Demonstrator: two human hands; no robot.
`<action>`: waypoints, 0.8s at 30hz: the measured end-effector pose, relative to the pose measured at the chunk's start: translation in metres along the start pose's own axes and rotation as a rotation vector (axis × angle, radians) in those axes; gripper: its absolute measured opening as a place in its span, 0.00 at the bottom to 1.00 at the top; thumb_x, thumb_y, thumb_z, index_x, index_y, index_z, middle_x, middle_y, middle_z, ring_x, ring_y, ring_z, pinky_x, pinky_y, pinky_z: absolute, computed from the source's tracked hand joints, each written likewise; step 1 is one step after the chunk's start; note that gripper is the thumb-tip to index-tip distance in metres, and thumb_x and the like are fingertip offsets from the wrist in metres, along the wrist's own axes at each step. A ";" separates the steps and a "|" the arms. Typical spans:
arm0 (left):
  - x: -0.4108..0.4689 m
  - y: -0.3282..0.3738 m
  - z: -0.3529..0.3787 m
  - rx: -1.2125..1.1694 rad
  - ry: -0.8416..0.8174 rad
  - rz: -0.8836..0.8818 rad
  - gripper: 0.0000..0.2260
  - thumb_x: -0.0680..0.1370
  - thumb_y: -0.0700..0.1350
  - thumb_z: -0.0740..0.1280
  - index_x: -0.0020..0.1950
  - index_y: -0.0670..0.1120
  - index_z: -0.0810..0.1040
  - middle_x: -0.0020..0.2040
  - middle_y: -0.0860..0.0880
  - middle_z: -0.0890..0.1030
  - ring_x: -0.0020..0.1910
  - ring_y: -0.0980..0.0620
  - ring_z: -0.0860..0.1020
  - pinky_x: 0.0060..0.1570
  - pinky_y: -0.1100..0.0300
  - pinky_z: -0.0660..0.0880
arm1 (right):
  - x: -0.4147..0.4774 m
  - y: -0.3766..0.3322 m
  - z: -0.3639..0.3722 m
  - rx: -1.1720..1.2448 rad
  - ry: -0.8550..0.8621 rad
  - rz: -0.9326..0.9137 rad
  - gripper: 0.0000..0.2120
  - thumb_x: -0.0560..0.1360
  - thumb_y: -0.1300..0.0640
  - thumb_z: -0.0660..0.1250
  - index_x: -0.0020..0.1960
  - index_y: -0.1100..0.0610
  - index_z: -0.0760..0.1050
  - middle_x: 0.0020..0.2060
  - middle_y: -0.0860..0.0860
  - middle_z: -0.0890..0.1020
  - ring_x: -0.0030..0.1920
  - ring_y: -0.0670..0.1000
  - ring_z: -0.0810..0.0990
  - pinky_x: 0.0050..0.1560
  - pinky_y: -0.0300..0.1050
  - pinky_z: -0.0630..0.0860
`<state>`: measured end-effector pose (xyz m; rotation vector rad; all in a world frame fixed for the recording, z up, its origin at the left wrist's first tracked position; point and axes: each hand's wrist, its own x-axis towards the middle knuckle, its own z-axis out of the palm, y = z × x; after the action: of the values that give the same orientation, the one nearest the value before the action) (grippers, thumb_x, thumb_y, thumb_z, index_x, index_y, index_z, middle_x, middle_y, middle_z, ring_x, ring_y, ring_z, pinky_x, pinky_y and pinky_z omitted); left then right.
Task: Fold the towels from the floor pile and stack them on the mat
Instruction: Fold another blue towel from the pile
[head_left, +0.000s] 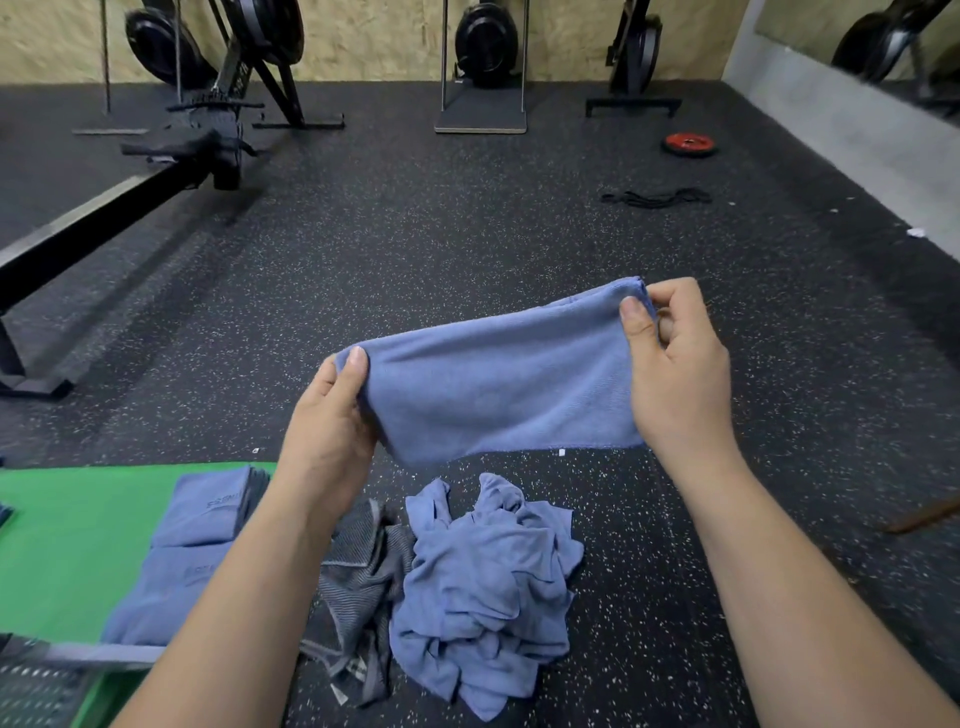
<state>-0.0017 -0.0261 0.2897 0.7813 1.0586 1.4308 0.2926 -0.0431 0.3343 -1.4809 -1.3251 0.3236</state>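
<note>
So the blue towel (498, 379) is up in the air, folded over into a long soft band of fine-knit cloth, held above the floor pile. The left hand (332, 415) pinches its lower left end with the thumb on top, and the right hand (670, 358) pinches the upper right corner between thumb and curled fingers. Right below sits the crumpled pile (483, 587) of blue towels, with a grey ribbed towel (358, 582) bunched against its left side. Left of that, folded blue towels (208, 525) lie on the green mat (67, 545). It's all on speckled black rubber flooring (467, 234), with a red weight plate (690, 143) further back.
</note>
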 end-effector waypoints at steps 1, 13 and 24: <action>-0.001 -0.002 0.003 0.023 0.038 0.037 0.07 0.88 0.50 0.64 0.52 0.51 0.78 0.45 0.52 0.82 0.44 0.54 0.78 0.48 0.56 0.75 | -0.001 -0.001 0.002 0.003 0.001 0.002 0.08 0.87 0.48 0.63 0.53 0.51 0.72 0.30 0.42 0.73 0.32 0.44 0.70 0.34 0.38 0.63; 0.001 -0.008 -0.008 0.650 0.367 0.302 0.08 0.85 0.54 0.67 0.53 0.51 0.80 0.45 0.57 0.83 0.41 0.64 0.76 0.44 0.65 0.72 | -0.009 -0.009 0.012 -0.023 -0.024 0.035 0.09 0.86 0.47 0.65 0.51 0.50 0.73 0.32 0.46 0.75 0.33 0.46 0.72 0.34 0.37 0.65; -0.032 -0.026 0.035 0.788 0.158 0.185 0.06 0.79 0.53 0.77 0.48 0.53 0.83 0.41 0.58 0.86 0.38 0.66 0.80 0.39 0.71 0.71 | -0.057 -0.023 0.059 -0.108 -0.310 -0.025 0.09 0.82 0.49 0.69 0.50 0.50 0.71 0.32 0.46 0.78 0.37 0.53 0.78 0.41 0.54 0.76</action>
<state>0.0444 -0.0527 0.2822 1.3633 1.7478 1.2236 0.2154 -0.0648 0.3060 -1.5467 -1.6269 0.4863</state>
